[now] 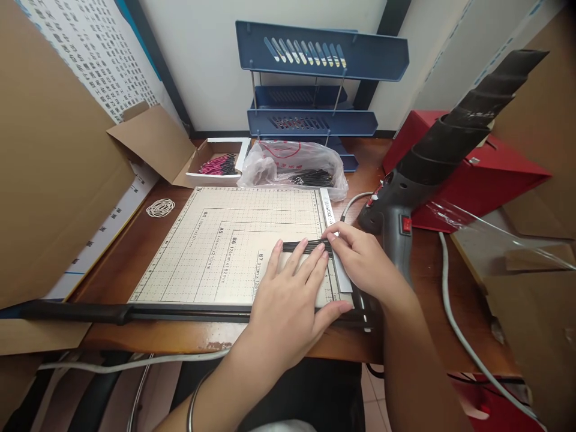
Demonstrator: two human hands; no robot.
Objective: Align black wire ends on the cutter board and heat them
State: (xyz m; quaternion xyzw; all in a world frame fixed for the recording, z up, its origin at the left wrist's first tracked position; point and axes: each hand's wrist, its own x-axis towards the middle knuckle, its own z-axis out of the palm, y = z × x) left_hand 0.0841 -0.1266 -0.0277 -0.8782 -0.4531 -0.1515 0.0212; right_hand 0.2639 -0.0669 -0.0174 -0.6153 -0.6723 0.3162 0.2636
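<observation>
A bundle of thin black sticks (293,246), perhaps cords or tubes, lies on the cream gridded board of a paper trimmer (180,252), near its right edge. My left hand (290,300) rests over the bundle with fingers spread, fingertips touching it. At the bundle's right end, by the white strip (341,264) along the board, my right hand (360,258) has thumb and index finger closed together; the pinched ends are partly hidden. The trimmer's black handle (90,312) runs along the front edge, lowered.
Behind the board stand a white box (218,179) of pink-and-black sticks and a plastic bag (265,174) holding black ones. Rubber bands (160,207) lie left. A heat gun (396,204) stands right, before a red box (504,168). A blue rack (315,54) is at the back.
</observation>
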